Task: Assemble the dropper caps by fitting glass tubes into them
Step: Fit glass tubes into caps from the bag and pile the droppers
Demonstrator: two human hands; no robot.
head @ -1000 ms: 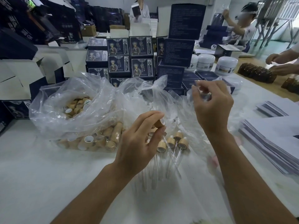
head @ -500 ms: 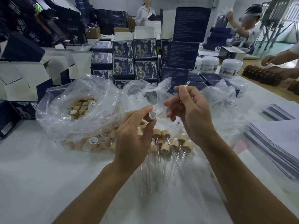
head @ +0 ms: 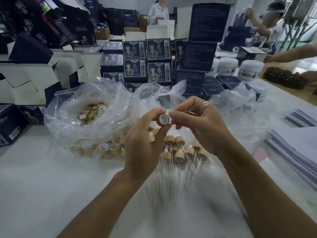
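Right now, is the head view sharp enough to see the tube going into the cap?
Head view: cap in the left hand is sharp; the glass tube in the right hand is faint, its cap end hidden; edges bend from wide-angle distortion.

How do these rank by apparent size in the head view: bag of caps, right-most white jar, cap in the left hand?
1. Bag of caps, largest.
2. White jar, though it sits farther back.
3. Held cap, smallest.
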